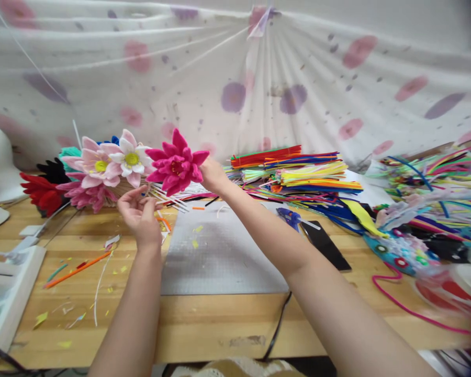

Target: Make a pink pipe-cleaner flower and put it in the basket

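My right hand (214, 176) reaches across to the magenta flower (176, 166). Its fingers are closed at the flower's right side, partly hidden behind the petals. Just left of it, my left hand (141, 214) is raised with curled fingers, below a white flower (130, 158) with a yellow-green centre. What those fingers hold, if anything, cannot be made out. Close by are a pale pink flower (98, 163) and a darker pink flower (88, 195). Several white stems (172, 199) lie behind and below the magenta bloom.
A grey cutting mat (223, 256) covers the table's middle. Bundled pipe cleaners (310, 175) lie behind it; a blue glue gun (289, 217) and black phone (325, 245) are at right. Left are red flowers (43, 192), an orange stick (78, 269), scraps and a power strip (21, 293).
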Demonstrator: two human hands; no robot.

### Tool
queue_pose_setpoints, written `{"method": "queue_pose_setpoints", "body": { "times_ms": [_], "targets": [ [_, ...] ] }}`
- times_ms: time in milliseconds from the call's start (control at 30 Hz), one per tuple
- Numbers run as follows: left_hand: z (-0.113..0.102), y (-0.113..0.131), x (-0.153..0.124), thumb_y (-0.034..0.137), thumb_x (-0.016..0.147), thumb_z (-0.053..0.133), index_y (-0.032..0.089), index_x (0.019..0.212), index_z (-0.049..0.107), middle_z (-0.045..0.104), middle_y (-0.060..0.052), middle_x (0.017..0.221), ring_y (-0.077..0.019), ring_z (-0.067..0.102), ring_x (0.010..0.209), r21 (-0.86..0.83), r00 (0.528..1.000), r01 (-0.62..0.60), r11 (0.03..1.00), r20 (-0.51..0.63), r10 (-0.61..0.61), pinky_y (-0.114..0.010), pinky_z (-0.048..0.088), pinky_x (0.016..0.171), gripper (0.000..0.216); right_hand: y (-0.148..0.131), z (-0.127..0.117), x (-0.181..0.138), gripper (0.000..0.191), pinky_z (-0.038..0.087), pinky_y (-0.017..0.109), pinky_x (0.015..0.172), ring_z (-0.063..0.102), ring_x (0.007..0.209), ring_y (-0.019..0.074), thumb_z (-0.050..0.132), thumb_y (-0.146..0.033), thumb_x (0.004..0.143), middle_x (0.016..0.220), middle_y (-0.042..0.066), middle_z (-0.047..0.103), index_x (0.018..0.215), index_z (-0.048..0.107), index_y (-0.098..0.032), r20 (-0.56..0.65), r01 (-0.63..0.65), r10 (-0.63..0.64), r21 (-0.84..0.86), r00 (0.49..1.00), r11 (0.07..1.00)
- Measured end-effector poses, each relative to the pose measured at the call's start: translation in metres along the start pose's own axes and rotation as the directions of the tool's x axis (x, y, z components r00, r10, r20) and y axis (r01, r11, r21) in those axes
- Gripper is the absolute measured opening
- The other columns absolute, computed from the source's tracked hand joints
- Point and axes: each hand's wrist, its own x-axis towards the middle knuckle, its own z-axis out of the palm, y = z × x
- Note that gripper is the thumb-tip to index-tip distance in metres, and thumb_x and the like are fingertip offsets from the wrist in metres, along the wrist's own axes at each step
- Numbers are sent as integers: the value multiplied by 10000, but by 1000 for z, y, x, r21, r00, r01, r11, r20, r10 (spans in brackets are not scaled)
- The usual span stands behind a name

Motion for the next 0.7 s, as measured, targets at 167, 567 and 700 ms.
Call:
{"method": "queue_pose_setpoints", "body": {
  "times_ms": [167, 567, 700],
  "targets": [
    [-3, -14, -8, 174, 630, 632, 203, 944, 466, 560, -55, 1056, -101, 550, 771, 65, 993, 6, 998, 119, -13, -213, 487, 614, 356, 5, -20, -27, 181, 396, 274, 773, 531, 842, 168, 428, -261, 899, 847, 45, 609, 869, 593, -193, 107, 50, -47, -27, 993, 998],
    [2, -25, -49, 280, 620, 740, 225, 1044, 548, 544, -64, 1095, -186, 533, 1013, 212, 811, -249, 945, 579, 83, -341, 445, 889, 469, 25, -6, -155, 206, 386, 232, 655, 530, 697, 118, 411, -195, 866, 780, 26, 619, 877, 613, -156, 367, -233, 147, 203, 919, 951],
    [13, -12, -56, 303, 592, 769, 234, 1105, 543, 569, -69, 1132, -211, 537, 1055, 234, 670, -313, 921, 741, 40, -378, 435, 921, 565, 27, -9, -173, 204, 398, 258, 693, 529, 739, 140, 416, -184, 844, 792, 42, 614, 844, 619, -162, 282, -208, 161, 145, 946, 967]
  ]
}}
